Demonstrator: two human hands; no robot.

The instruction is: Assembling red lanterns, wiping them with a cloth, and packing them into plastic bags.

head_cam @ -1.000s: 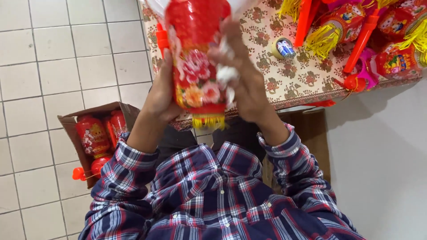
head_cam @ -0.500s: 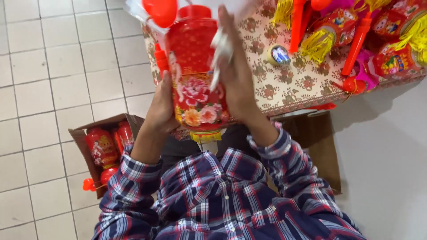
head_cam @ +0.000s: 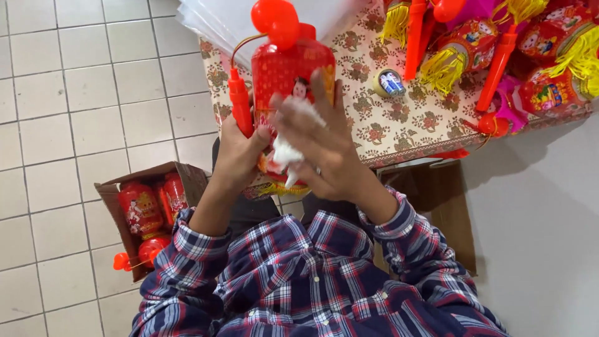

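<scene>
Both hands grip one red toy lantern (head_cam: 288,68), held up over the near edge of the table.

Left hand (head_cam: 240,156) is closed around the lantern's side beside its red handle stick (head_cam: 239,103); right hand (head_cam: 321,146), fingers spread, presses a white cloth (head_cam: 288,150) to the printed face. Wiping is judged best done with the left hand steady and light pressure over the print. Floral tablecloth (head_cam: 374,125) carries more tasselled lanterns (head_cam: 465,53); a cardboard box (head_cam: 146,212) of lanterns sits on grey floor tiles (head_cam: 75,112).
</scene>
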